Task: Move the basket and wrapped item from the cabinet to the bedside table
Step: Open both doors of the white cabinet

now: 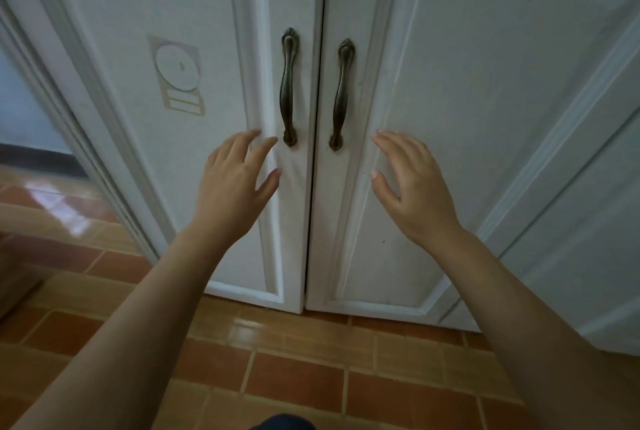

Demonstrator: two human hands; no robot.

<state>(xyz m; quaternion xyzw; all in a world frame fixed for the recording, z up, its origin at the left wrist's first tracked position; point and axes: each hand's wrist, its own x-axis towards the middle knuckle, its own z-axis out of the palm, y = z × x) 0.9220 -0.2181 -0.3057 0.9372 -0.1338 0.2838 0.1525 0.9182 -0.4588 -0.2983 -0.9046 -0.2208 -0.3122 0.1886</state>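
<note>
A white cabinet fills the view, with its left door (194,48) and right door (467,90) both closed. Each door carries a dark bronze handle: the left handle (288,86) and the right handle (342,95), side by side at the centre seam. My left hand (235,183) is raised just below and left of the left handle, fingers spread, holding nothing. My right hand (412,187) hovers just below and right of the right handle, also spread and empty. Neither hand touches a handle. The basket and wrapped item are hidden from view.
Glossy brown and orange floor tiles (298,377) run under the cabinet. A pale sticker with a round mark (178,74) sits on the left door. A further white panel (588,256) continues to the right; a doorway opening (31,138) lies at far left.
</note>
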